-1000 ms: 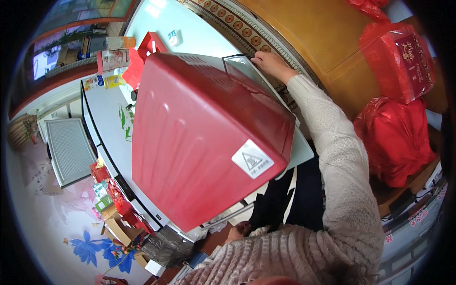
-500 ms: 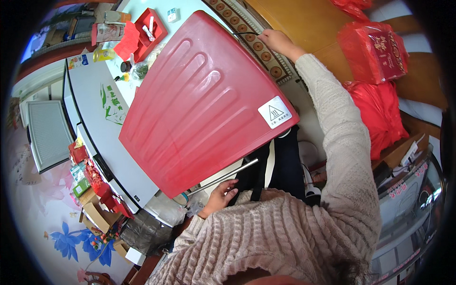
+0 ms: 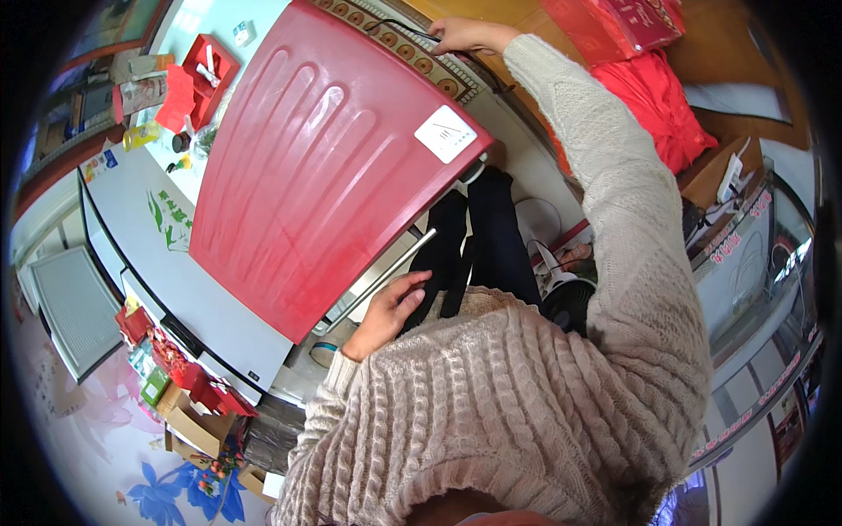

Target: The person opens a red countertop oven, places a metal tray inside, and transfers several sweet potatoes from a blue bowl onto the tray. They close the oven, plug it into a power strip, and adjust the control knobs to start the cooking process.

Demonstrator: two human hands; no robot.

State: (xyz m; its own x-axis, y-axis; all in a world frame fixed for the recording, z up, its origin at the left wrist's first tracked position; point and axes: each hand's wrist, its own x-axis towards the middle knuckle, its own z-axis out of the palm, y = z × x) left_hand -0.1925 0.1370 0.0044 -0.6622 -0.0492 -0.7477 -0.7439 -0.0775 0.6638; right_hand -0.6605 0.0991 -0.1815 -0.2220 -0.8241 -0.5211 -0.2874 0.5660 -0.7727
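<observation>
A large red ridged metal panel (image 3: 303, 167), seemingly an appliance's side, stands tilted in front of me. A white heat-warning label (image 3: 445, 135) is stuck near its right corner. Beyond its far right edge, my right hand (image 3: 460, 37) is closed on a thin black cord (image 3: 399, 28), with my arm stretched out. My left hand (image 3: 386, 314) is close to my body, beside a straight metal rod (image 3: 386, 272) that runs along the panel's near edge. Its fingers are loosely bent and apart, and nothing shows in them. A roll of tape (image 3: 324, 353) lies close to that wrist.
At left stands a long white cabinet (image 3: 232, 302) with boxes and packets along its side. A pale table at upper left carries an open red box (image 3: 230, 66). Red plastic bags (image 3: 653, 110) lie at upper right; a glass-fronted case (image 3: 745, 263) stands at right.
The view has shifted, so the panel now appears farther up and left. My right hand still grips the cord, more of which now shows. My left hand remains beside the rod.
</observation>
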